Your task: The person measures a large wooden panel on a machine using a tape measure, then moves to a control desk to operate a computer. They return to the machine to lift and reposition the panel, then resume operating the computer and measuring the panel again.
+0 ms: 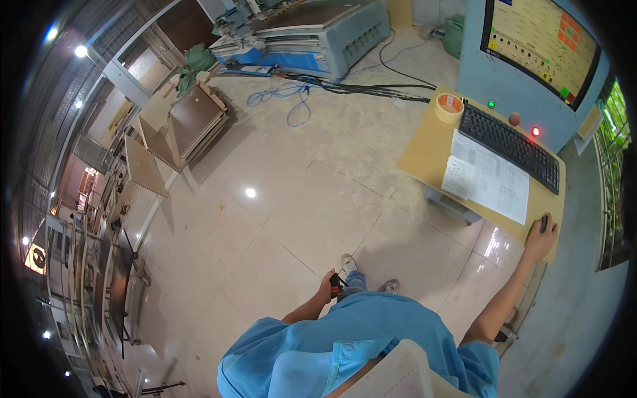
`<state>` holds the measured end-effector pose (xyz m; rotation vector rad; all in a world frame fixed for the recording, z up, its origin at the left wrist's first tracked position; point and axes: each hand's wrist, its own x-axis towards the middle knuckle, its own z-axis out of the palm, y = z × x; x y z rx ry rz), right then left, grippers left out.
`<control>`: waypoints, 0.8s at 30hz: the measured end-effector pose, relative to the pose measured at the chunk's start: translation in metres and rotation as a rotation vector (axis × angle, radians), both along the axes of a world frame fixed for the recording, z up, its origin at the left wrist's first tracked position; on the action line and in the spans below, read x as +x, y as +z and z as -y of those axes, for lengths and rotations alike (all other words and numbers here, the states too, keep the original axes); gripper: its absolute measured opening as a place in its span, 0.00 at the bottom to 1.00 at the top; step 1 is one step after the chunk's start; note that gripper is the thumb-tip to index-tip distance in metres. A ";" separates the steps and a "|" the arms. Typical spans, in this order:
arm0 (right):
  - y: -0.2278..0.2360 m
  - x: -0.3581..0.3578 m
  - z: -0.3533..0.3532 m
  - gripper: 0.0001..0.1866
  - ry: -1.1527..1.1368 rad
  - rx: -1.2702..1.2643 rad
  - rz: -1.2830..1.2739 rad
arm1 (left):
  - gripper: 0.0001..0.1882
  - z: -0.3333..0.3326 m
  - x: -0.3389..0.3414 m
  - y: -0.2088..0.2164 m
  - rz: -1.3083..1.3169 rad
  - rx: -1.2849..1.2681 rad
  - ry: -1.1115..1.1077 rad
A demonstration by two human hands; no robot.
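Observation:
My right hand (pixel 540 240) is closed over a black computer mouse (pixel 544 221) at the right end of a tan board shelf (pixel 424 139). Beside it lie printed sheets (pixel 501 182), a black keyboard (pixel 509 144) and a roll of tape (pixel 449 108). Above the keyboard, a lit screen (pixel 541 50) sits in a blue-grey cabinet (pixel 474 73). Down by my leg, my left hand (pixel 324 288) grips a small black-and-red object (pixel 336 285). Its kind is too small to make out, and my fingers partly hide it.
Black and blue cables (pixel 371 89) run over the dusty tile floor (pixel 265 245) toward a blue machine (pixel 332 50) at the back. Brown panels (pixel 196 126) lean in stacks at the far left. Metal racks (pixel 123 285) line the left side. A barred window (pixel 614 172) is at the right.

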<state>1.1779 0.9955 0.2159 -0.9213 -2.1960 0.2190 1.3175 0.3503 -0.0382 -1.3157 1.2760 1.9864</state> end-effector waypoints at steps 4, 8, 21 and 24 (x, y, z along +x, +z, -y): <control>0.001 -0.006 0.002 0.25 0.009 0.030 -0.024 | 0.26 0.007 -0.010 -0.003 -0.011 0.019 -0.008; 0.003 -0.014 0.008 0.25 -0.006 -0.055 -0.080 | 0.25 0.015 -0.018 -0.010 -0.022 0.070 0.042; 0.003 -0.010 0.006 0.24 0.032 -0.071 -0.104 | 0.26 0.017 -0.017 -0.005 0.026 -0.015 -0.055; 0.003 -0.011 0.004 0.25 -0.054 -0.063 -0.008 | 0.22 0.013 -0.021 0.002 0.030 -0.016 -0.034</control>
